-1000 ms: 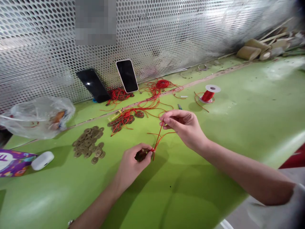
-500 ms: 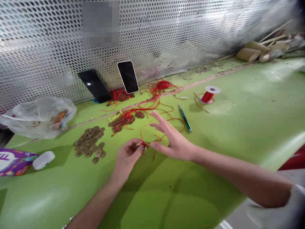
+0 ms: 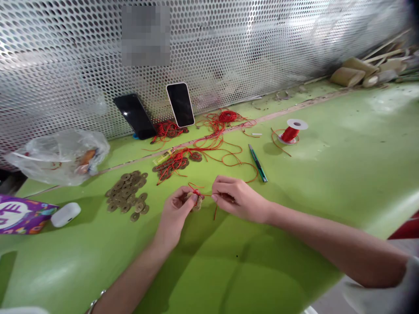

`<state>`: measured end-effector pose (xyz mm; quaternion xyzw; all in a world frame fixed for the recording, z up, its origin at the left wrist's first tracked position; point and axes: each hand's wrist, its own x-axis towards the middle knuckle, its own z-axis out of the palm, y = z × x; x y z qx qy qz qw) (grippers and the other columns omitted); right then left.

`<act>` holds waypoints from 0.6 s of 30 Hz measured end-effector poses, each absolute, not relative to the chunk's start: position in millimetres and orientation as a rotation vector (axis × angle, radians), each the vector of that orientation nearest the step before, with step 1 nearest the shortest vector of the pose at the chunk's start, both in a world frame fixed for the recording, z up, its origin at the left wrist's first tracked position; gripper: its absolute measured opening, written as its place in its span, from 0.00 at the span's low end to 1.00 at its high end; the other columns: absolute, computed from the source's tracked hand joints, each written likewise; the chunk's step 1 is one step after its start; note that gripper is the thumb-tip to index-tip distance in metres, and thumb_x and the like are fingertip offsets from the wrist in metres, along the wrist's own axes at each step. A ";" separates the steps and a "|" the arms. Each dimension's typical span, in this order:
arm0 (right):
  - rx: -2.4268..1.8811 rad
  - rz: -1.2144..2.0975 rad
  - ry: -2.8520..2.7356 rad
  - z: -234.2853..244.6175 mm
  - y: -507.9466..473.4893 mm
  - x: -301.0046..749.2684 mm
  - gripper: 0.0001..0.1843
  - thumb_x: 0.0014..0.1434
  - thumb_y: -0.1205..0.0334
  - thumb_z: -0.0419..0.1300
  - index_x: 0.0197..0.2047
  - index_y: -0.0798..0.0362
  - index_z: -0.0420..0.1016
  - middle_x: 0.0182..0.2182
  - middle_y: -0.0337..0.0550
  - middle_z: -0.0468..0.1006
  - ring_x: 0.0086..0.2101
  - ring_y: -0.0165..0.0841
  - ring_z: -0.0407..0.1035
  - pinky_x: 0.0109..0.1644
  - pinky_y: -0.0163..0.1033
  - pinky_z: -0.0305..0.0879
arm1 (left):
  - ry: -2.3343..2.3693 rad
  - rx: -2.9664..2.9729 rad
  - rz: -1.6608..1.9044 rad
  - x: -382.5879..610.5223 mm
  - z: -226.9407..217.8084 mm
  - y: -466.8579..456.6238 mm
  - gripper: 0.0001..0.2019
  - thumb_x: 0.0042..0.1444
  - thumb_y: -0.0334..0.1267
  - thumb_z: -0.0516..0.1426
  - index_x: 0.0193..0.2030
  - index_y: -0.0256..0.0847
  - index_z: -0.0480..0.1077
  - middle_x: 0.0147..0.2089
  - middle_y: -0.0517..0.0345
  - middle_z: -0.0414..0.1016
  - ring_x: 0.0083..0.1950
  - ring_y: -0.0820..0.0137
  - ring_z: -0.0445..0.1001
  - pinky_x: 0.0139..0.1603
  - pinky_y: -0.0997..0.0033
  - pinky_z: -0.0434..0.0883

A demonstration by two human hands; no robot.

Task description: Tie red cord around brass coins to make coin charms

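My left hand (image 3: 176,208) pinches a small stack of brass coins (image 3: 196,202) tied with red cord (image 3: 196,192) just above the green table (image 3: 248,270). Right beside it, my right hand (image 3: 237,198) is closed, its fingertips pinching the cord's loose end close to the coins. A short tail of cord hangs down between the two hands. A pile of loose brass coins (image 3: 128,196) lies to the left of my left hand.
Behind my hands lie strung coins with tangled red cord (image 3: 178,160), a green utility knife (image 3: 258,163) and a red cord spool (image 3: 291,131). Two phones (image 3: 180,104) lean on the perforated metal wall. At the left are a plastic bag (image 3: 60,155), a white earbud case (image 3: 65,214) and a purple box (image 3: 18,214).
My right hand let go of the raised cord, opened flat, then closed again on the cord beside the coins. My left hand kept hold of the coins and tilted them up.
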<state>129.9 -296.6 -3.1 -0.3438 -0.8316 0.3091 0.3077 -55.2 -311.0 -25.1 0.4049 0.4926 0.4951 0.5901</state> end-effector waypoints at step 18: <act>-0.962 0.848 -2.103 0.7 -292.6 135.6 0.11 0.50 0.75 0.48 0.21 0.53 0.53 0.22 0.35 0.57 0.23 0.25 0.51 0.28 0.32 0.48 | 1.155 0.938 1.111 -58.1 -27.9 -309.5 0.09 0.45 0.39 0.64 0.28 0.38 0.69 0.27 0.62 0.73 0.30 0.76 0.70 0.29 0.80 0.65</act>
